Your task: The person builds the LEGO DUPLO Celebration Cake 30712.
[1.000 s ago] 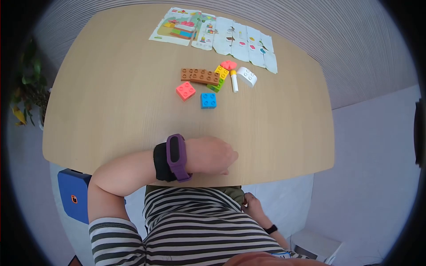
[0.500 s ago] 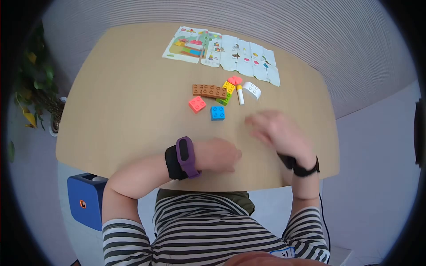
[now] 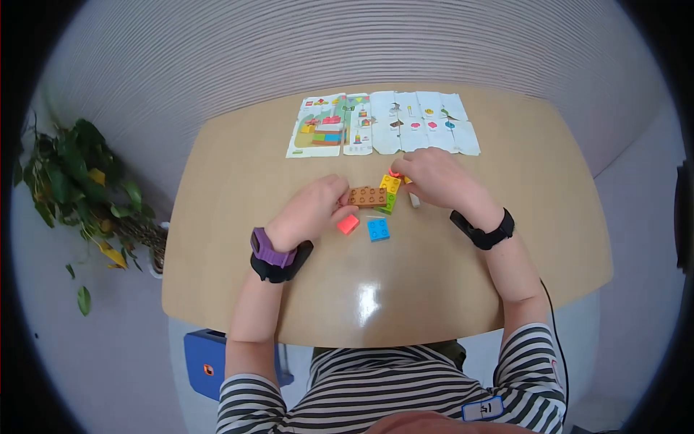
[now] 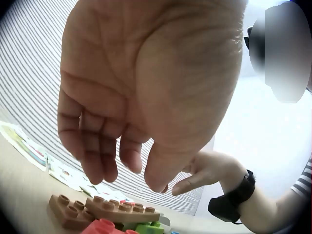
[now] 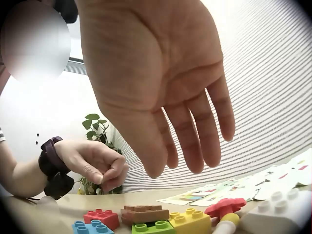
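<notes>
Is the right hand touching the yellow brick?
Apart. The right wrist view shows the right hand hanging above the yellow brick, with a clear gap of background between them.

rm to pass over tbl (image 3: 441, 289) in front of blue brick (image 3: 378, 230), btw forearms (image 3: 256, 311). brown bricks (image 3: 369, 197) + yellow brick (image 3: 390, 184) block low path btw l hand (image 3: 309, 210) & r hand (image 3: 437, 177); paper sheets (image 3: 426, 130) behind lie low.

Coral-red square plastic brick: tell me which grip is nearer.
Left: the left grip is just above and left of the coral-red brick; the right grip is farther off, ahead and to its right.
</notes>
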Available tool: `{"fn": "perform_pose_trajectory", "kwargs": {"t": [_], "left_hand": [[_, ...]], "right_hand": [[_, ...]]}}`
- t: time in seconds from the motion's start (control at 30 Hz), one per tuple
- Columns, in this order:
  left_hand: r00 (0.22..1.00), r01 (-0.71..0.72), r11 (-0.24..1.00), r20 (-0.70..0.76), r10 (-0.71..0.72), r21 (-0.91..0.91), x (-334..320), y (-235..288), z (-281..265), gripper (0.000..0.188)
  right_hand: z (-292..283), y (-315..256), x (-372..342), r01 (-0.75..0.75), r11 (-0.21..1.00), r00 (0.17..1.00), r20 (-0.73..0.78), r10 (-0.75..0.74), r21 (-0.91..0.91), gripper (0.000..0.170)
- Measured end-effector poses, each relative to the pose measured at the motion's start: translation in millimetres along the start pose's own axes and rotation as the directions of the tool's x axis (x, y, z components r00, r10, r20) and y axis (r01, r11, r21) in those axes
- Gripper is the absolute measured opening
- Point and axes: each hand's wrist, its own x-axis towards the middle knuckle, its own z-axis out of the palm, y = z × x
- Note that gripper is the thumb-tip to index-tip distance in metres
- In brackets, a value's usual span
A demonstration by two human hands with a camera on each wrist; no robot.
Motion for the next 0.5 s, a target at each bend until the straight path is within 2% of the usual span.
{"fn": "perform_pose_trajectory", "kwargs": {"t": [0.17,0.23,0.4,0.5], "left_hand": [[0.981,-0.171,0.984,-0.081,0.175,0.054,11,-5,19,0.025],[0.986,-0.155,0.984,-0.054,0.160,0.086,8,-2,23,0.026],[0.987,-0.151,0.976,-0.026,0.157,0.156,5,3,25,0.026],[0.959,-0.239,0.955,-0.109,0.261,0.178,6,-6,35,0.027]], "right_hand": [[24,-5,4,0.094,0.996,0.992,-0.089,-0.093,0.007,0.013],[37,-9,4,0.133,0.989,0.984,-0.131,-0.124,0.061,0.020],[44,-13,1,0.187,0.976,0.970,-0.178,-0.165,0.115,0.020],[43,-15,1,0.180,0.978,0.975,-0.155,-0.162,0.108,0.021]]}}
